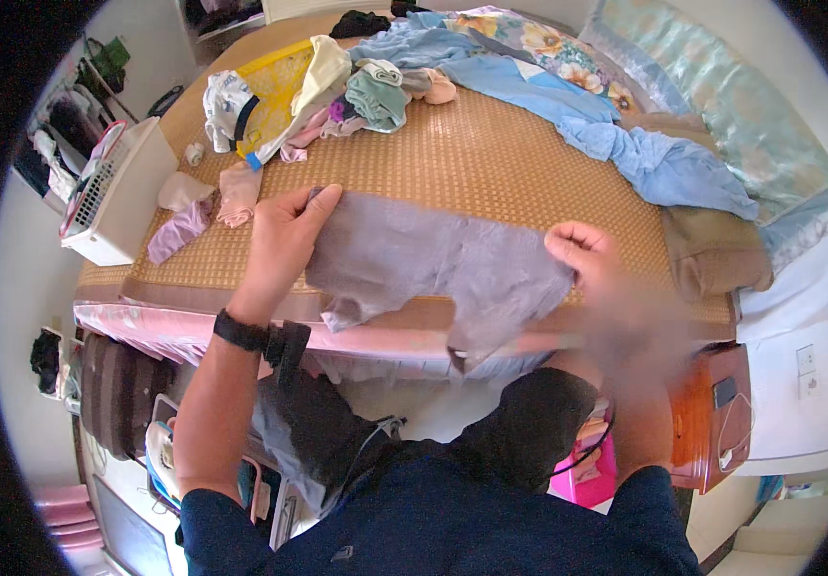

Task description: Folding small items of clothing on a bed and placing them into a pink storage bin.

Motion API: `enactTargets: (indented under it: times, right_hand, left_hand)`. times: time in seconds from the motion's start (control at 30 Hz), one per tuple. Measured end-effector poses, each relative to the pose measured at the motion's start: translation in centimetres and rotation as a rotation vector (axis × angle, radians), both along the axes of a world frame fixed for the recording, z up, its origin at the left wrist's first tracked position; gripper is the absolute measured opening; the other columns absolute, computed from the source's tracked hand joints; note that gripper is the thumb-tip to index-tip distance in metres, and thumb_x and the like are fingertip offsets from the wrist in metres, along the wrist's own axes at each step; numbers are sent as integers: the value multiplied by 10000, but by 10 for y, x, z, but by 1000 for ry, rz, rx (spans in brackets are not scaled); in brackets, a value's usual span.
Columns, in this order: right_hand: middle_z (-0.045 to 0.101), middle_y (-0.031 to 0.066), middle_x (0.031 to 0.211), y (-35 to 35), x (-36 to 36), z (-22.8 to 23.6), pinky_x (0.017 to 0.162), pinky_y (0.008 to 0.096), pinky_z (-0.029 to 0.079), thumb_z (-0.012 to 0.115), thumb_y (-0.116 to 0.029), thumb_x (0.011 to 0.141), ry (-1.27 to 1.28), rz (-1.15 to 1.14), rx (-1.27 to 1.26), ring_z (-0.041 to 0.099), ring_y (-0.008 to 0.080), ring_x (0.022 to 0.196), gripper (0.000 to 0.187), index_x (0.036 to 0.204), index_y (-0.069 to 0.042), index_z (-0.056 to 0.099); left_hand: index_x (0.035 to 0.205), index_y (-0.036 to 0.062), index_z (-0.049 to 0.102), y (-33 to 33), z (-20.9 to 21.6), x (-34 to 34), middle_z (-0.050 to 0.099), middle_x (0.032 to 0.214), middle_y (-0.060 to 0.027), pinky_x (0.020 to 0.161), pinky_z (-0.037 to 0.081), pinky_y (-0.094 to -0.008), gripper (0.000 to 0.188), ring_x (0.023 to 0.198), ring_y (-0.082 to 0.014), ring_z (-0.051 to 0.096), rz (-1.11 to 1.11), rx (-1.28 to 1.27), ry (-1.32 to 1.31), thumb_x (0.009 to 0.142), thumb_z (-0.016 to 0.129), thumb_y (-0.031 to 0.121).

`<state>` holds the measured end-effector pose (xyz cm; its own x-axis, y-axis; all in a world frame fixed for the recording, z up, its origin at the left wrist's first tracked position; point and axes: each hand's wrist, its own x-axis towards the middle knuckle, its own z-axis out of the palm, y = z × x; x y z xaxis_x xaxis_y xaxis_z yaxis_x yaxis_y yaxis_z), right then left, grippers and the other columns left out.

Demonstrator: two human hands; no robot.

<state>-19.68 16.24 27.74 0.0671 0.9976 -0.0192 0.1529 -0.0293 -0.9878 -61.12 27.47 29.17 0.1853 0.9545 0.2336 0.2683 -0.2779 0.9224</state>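
A thin grey garment, shaped somewhat like shorts, is stretched between my two hands above the front edge of the mat-covered bed. My left hand pinches its upper left corner between thumb and fingers. At the opposite end, my right hand grips the upper right corner. The cloth's lower parts hang loose past the bed's edge. Motion smears my right wrist. Left of my left hand, a folded peach cloth and a mauve cloth lie on the mat.
A pile of clothes with a yellow piece and a green bundle lies farther back. Blue garments and brown folded cloth are at right. A white basket stands at left. A phone rests on a wooden cabinet.
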Motion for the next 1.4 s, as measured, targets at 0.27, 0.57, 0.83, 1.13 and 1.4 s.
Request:
enactTargets:
  times: [0.27, 0.57, 0.83, 1.13, 1.4]
  right_hand:
    - [701, -65, 834, 45, 4, 40, 564, 226, 444, 803, -290, 1054, -115, -196, 107, 592, 20, 685, 243, 1114, -55, 820]
    - [790, 57, 984, 32, -21, 62, 810, 321, 574, 807, -105, 1015, -579, -411, 913, 726, 185, 896, 116, 1100, -26, 810]
    - [797, 97, 1076, -2, 0, -70, 964, 443, 585, 784, -164, 978, -937, 114, 807, 738, 311, 1035, 119, 1033, -61, 810]
    - [797, 78, 1083, -33, 3, -109, 988, 449, 575, 814, -176, 940, -883, 45, 646, 726, 313, 1039, 133, 1019, -70, 812]
    - [787, 86, 1100, -38, 1, -111, 944, 438, 586, 821, -116, 919, -829, -33, 687, 717, 320, 1032, 101, 993, -54, 792]
  left_hand:
    - [943, 6, 807, 37, 39, 7, 653, 801, 97, 645, 420, -266, 461, 751, -24, 535, 4, 112, 224, 1130, 702, 414]
    - [1287, 7, 780, 40, 51, 0, 780, 1176, -65, 979, 555, -341, 284, 1100, -170, 691, -74, 583, 67, 1113, 723, 225]
    - [1262, 86, 806, -15, -80, -8, 724, 1442, -165, 1200, 492, -500, 257, 1387, -391, 636, -416, 539, 471, 1012, 787, 144]
    - [1200, 65, 819, -47, -109, -14, 734, 1424, -165, 1139, 546, -537, 292, 1370, -440, 640, -374, 634, 582, 914, 846, 116]
    - [1238, 104, 818, -61, -115, -21, 666, 1533, -166, 1165, 522, -561, 351, 1428, -443, 594, -336, 646, 593, 890, 857, 103]
